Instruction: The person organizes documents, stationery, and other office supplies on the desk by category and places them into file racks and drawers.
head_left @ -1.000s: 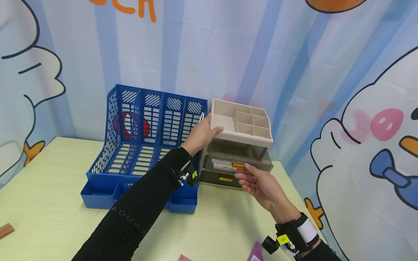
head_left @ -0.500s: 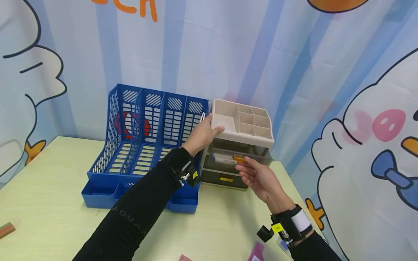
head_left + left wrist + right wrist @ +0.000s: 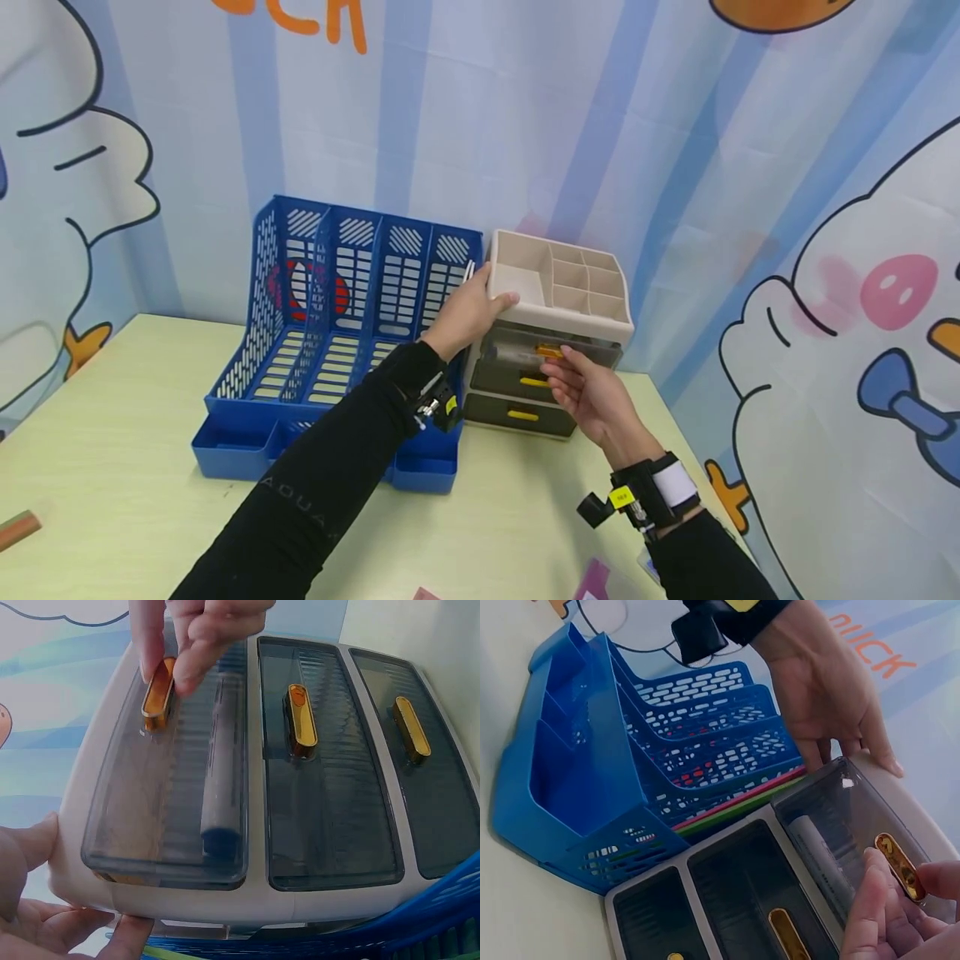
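A beige desk organizer (image 3: 562, 312) has an open compartment tray on top and smoky clear drawers below. My left hand (image 3: 463, 315) grips its upper left side, thumb over the tray's edge and fingers against the side wall. My right hand (image 3: 595, 398) pinches the gold handle (image 3: 900, 866) of the top drawer (image 3: 124, 810) between thumb and fingers. That drawer stands slightly proud of the frame in the left wrist view. Inside it lies a white marker (image 3: 222, 761) with a dark blue end. The two lower drawers, one with its gold handle (image 3: 301, 716), sit flush.
A blue slotted file rack (image 3: 330, 333) stands right beside the organizer, with pink and green edges (image 3: 739, 802) in its nearest slot. On the table's front lie a purple item (image 3: 592, 579), a pink piece (image 3: 425, 594) and, far left, a reddish-brown block (image 3: 17, 529).
The top drawer has slid inward, uncovering the middle drawer's handle. My right hand has moved forward with its handle. My left hand has kept its grip on the organizer.
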A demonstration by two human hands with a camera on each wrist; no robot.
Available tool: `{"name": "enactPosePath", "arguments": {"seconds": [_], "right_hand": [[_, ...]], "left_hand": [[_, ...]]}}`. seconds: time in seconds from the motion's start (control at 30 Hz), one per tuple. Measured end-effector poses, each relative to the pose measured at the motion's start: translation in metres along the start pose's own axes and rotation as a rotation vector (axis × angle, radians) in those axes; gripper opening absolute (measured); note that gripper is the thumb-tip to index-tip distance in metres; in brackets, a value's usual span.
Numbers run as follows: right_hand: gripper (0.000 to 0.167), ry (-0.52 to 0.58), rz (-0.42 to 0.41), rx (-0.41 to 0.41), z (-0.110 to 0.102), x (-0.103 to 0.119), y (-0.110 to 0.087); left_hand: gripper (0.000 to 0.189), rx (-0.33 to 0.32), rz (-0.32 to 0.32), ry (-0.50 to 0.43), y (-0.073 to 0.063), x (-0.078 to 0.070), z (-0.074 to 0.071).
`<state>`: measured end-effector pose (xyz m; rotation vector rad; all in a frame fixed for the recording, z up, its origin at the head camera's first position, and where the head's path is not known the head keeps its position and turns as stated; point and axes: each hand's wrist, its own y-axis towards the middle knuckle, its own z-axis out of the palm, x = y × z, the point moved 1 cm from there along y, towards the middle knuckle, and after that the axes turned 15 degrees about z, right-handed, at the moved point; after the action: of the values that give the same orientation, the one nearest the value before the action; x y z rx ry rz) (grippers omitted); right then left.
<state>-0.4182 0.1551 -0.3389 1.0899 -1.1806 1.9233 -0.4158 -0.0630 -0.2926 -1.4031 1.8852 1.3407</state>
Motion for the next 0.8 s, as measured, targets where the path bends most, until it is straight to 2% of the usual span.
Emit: {"name": "enactPosePath", "arguments": {"seconds": [0.4,0.6,0.7,0.8], "right_hand": [[0.034,0.039,-0.005,-0.026,0.002,0.005,0.014],[0.045,-0.051,-0.034,-0.062,0.001,-0.003,0.015],[0.046,-0.083,-0.031,-0.086,-0.003,-0.009,0.014],[0.045,-0.09,-0.015,-0.077,-0.008,-0.017,0.014]], "left_hand": [[0.074,0.008,0.028,0.013,0.0,0.004,0.001],[0.074,0.003,0.033,0.005,-0.001,0.003,-0.001],[0.074,0.01,0.033,0.007,-0.001,0.003,0.0],[0.074,0.006,0.029,0.009,0.0,0.003,0.0]]}}
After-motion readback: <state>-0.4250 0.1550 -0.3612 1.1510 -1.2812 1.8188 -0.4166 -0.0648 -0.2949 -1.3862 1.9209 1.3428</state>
